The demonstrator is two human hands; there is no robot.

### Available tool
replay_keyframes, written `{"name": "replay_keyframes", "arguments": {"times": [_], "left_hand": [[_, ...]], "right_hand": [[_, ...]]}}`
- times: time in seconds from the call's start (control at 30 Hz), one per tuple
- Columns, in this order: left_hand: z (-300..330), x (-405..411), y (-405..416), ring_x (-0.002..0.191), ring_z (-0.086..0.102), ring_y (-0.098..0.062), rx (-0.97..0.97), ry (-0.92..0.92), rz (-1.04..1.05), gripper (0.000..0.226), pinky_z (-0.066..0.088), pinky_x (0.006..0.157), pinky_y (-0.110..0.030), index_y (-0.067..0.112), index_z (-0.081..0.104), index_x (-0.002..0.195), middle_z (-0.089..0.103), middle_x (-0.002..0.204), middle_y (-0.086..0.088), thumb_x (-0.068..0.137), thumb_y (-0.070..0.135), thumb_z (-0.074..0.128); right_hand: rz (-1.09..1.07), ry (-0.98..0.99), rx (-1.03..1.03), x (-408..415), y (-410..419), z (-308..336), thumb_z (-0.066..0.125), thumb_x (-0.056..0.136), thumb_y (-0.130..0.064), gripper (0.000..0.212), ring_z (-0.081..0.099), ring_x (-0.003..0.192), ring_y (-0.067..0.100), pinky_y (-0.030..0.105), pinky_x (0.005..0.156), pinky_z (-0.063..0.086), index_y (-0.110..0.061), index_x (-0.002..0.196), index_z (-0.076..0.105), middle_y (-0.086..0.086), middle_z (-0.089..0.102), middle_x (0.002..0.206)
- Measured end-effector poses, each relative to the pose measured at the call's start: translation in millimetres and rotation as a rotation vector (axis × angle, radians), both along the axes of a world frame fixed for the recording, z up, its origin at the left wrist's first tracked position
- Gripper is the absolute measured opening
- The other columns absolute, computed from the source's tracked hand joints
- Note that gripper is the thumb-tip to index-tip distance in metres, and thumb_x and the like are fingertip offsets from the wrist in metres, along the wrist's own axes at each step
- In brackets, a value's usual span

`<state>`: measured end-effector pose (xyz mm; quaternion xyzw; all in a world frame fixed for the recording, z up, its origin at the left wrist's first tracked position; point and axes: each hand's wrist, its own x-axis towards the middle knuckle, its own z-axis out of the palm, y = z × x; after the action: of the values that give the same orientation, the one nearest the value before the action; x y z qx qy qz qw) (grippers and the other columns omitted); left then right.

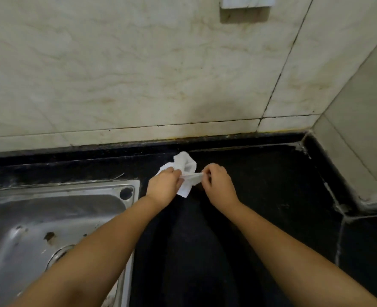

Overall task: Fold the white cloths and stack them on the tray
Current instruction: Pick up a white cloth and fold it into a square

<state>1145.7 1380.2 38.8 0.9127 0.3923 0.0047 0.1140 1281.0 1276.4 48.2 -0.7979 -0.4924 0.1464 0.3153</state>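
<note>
One white cloth (pixel 185 168), crumpled, at frame centre, over black counter (pixel 260 185) near rear edge. Pinched at lower edge by left hand (pixel 164 188) and right hand (pixel 218 185), fingers curled round fabric, a short span pulled taut between. Steel sink (pixel 56 209) at lower left, just beside left hand. Marbled wall tiles (pixel 138 63) across upper frame.

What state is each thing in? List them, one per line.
Cloth: crumpled, not yet folded, held over the counter by both hands.
Left hand: pinches the cloth.
Right hand: pinches the cloth's edge.
Sink: no water, stained, drain uncovered.
Counter: dark, bare beside the cloth.
Tray: not in view.
</note>
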Motion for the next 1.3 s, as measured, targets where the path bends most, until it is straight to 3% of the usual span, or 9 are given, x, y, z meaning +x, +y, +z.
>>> {"name": "replay_keyframes", "arguments": {"times": [0.2,0.37,0.43,0.63,0.7,0.83,0.97,1.1,1.3], "left_hand": [[68.9,6.1,-13.2,0.088,0.055,-0.026,0.132,-0.243,-0.044,0.029,0.039,0.066,-0.032,0.009,0.063,0.104,0.051,0.102,-0.009,0.098,0.030,0.045],[124.8,11.8,-11.6,0.095,0.051,-0.030,0.118,-0.496,-0.037,0.026,0.047,0.079,-0.041,0.001,0.066,0.094,0.051,0.103,-0.015,0.094,0.024,0.054],[146.8,16.6,-19.0,0.099,0.051,-0.027,0.051,-0.565,-0.022,0.026,0.044,0.083,-0.035,0.001,0.066,0.096,0.052,0.108,-0.014,0.094,0.023,0.053],[150.4,-9.2,-72.1,0.070,0.053,-0.010,-0.324,-0.718,-0.108,0.014,0.038,0.064,-0.024,0.011,0.067,0.084,0.061,0.077,-0.004,0.092,0.018,0.057],[122.6,-27.6,-96.5,0.061,0.051,0.004,-0.446,-0.699,-0.145,0.011,0.038,0.061,-0.017,0.015,0.066,0.082,0.060,0.069,0.004,0.090,0.012,0.060],[55.1,-70.3,-146.2,0.059,0.052,0.009,-0.662,-0.541,-0.112,0.021,0.039,0.061,-0.011,0.025,0.063,0.072,0.061,0.061,0.017,0.088,0.011,0.063],[6.0,-111.5,-185.2,0.072,0.061,0.001,-0.758,-0.305,-0.072,0.014,0.045,0.070,-0.016,0.027,0.067,0.078,0.067,0.077,0.010,0.090,0.022,0.062],[-4.7,-127.9,-198.9,0.076,0.060,0.003,-0.747,-0.160,-0.078,0.017,0.040,0.066,-0.011,0.037,0.063,0.077,0.066,0.080,0.012,0.092,0.028,0.058],[-3.0,-76.7,-166.8,0.078,0.053,-0.016,-0.503,-0.216,0.012,0.021,0.038,0.064,-0.024,0.010,0.061,0.080,0.056,0.079,0.000,0.091,0.027,0.056]], "right_hand": [[-0.173,0.154,0.255,30.0,-53.4,83.8,0.043,0.098,-0.016,0.008,0.047,0.066,0.010,0.020,0.055,0.036,-0.011,0.098,0.049,-0.002,0.052,0.076],[-0.298,0.075,0.389,53.9,-80.7,146.4,0.043,0.098,-0.016,0.017,0.050,0.079,0.009,0.015,0.062,0.035,-0.010,0.105,0.058,-0.001,0.057,0.094],[-0.345,0.105,0.438,60.6,-94.7,166.3,0.042,0.098,-0.016,0.023,0.052,0.091,0.011,0.006,0.065,0.035,-0.010,0.112,0.059,-0.003,0.057,0.101],[-0.385,0.236,0.458,50.9,-169.5,163.0,0.049,0.097,-0.017,0.017,0.055,0.095,0.010,0.019,0.079,0.043,-0.016,0.110,0.060,-0.002,0.060,0.106],[-0.379,0.288,0.394,40.7,-199.2,136.6,0.053,0.095,-0.014,0.013,0.057,0.087,0.004,0.012,0.072,0.044,-0.019,0.104,0.061,0.000,0.062,0.100],[-0.364,0.390,0.206,6.8,-256.5,74.3,0.057,0.091,-0.003,0.011,0.057,0.069,-0.010,0.002,0.065,0.044,-0.010,0.093,0.065,0.004,0.064,0.088],[-0.313,0.461,-0.085,-30.9,-309.9,19.4,0.057,0.092,-0.008,0.011,0.058,0.081,0.011,0.007,0.069,0.044,-0.010,0.091,0.068,0.004,0.065,0.088],[-0.285,0.493,-0.242,-34.3,-320.8,1.1,0.059,0.092,-0.015,0.010,0.063,0.085,0.024,0.024,0.076,0.049,-0.017,0.089,0.068,0.011,0.067,0.091],[-0.377,0.353,-0.144,10.8,-258.4,0.2,0.055,0.092,-0.015,0.012,0.056,0.076,0.016,0.029,0.069,0.044,-0.018,0.086,0.065,0.010,0.066,0.088]]}}
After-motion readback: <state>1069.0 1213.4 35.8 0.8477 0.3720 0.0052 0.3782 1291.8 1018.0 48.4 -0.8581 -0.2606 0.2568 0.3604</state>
